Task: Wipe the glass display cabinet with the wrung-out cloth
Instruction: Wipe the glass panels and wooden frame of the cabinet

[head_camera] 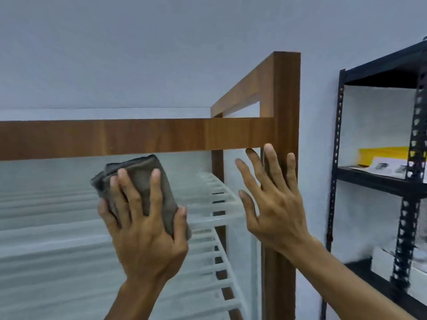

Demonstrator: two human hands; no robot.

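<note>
Under the top rail, your left hand (143,227) presses the folded cloth (141,185) flat on the glass (57,204) | your right hand (272,204) spread open, empty, at the corner post (286,107)

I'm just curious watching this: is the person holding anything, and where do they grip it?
The left hand presses a folded grey cloth flat against the cabinet glass, fingers spread over it, thumb at its lower right edge. The right hand is open and holds nothing.
</note>
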